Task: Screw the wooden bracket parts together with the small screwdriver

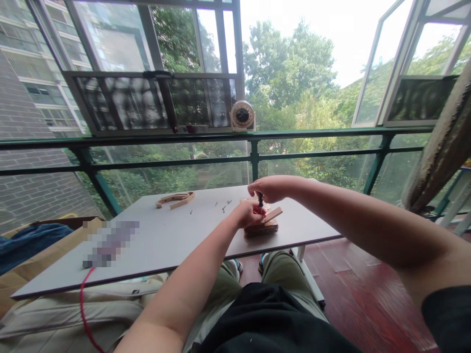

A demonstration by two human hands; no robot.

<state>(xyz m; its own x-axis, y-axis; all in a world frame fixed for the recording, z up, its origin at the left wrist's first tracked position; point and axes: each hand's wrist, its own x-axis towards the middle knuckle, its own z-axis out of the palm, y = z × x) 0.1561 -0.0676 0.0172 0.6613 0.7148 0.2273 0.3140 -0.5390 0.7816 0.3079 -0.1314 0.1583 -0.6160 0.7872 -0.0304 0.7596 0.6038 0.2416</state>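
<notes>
Above the lap, the left hand (247, 214) clamps the wooden piece (263, 223) on the desk (154, 240) while the right hand (268, 189) grips a screwdriver (260, 200) upright over it, with loose screws (222, 206) still waiting nearby.

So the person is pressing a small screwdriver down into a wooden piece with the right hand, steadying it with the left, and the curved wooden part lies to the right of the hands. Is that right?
Not quite. In the head view the curved wooden part lies to the left of the hands, not the right. The right hand does press the screwdriver into the wooden piece, steadied by the left hand.

Pale grey table (154, 240), tan wooden piece (175, 199), red cord (84, 304)
</notes>
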